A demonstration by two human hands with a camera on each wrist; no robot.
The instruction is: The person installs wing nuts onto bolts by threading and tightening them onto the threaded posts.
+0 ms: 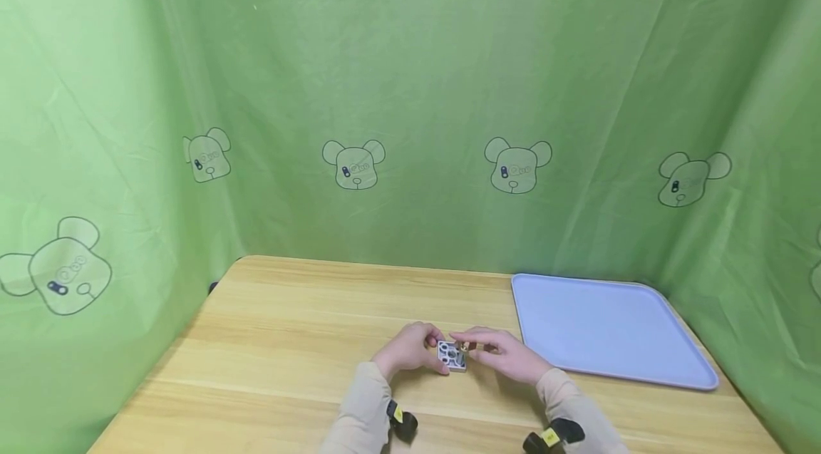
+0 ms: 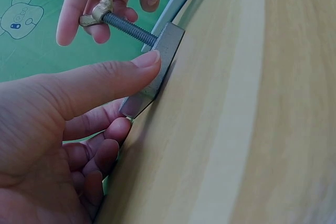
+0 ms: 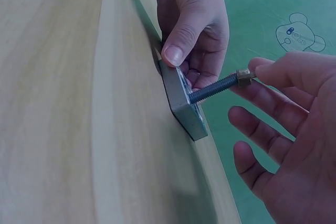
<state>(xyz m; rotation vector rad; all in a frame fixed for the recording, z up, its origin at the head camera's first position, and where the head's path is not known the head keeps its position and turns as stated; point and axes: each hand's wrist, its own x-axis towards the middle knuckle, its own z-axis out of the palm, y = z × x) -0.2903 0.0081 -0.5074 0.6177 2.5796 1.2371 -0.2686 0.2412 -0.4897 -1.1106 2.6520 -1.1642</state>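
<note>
one metal block [image 1: 452, 356], lower centre of the frame, on the table [image 1: 269, 354]; left hand [image 1: 413, 351] grips its edges, i take it for steadiness. one wing bolt [image 2: 129, 28], tip at the block's face; right hand [image 1: 508, 356] pinches a wing, presumably for leverage.

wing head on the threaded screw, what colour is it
The wing head is a dull brass-gold, showing best in the left wrist view.
</note>
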